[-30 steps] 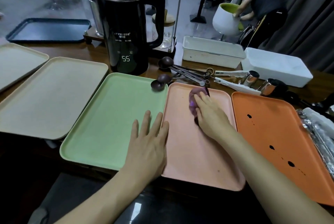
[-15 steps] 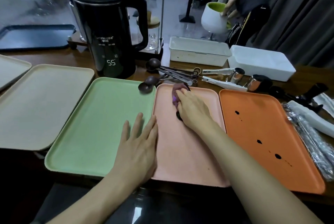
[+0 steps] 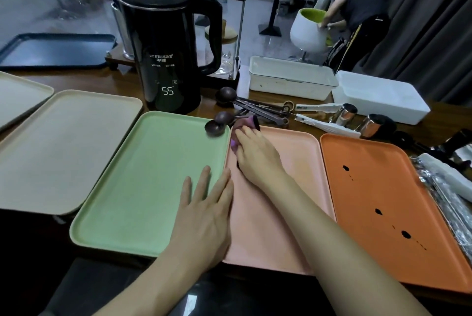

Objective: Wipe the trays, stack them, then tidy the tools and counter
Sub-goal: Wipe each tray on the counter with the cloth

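Purple cloth [image 3: 244,123] sits bunched at the far left corner of the pink tray [image 3: 288,162], pressed down under the flat fingers of our right hand [image 3: 255,160]. Our left hand [image 3: 207,216] rests flat, fingers spread, where the green tray [image 3: 153,175] meets the pink one.
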